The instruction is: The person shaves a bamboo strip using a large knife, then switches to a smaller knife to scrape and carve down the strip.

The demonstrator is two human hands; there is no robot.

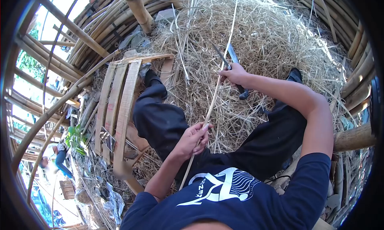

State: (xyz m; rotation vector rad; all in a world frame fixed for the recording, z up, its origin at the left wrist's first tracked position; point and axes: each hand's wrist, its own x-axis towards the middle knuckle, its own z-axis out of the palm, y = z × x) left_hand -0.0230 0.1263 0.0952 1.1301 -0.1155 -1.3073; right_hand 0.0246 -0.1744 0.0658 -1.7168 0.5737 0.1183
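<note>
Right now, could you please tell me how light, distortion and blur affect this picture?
Head view: fisheye curvature, black corners; glare behind the upper-left bamboo poles; sunlight bleaching the top edge of the straw; a blur over the lower end of the wooden slats; left hand and right hand fairly sharp.

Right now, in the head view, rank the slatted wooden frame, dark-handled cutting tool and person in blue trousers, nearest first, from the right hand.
1. Dark-handled cutting tool: held in the right hand.
2. Slatted wooden frame: to the left, beside the left leg.
3. Person in blue trousers: far left, in the background.
</note>
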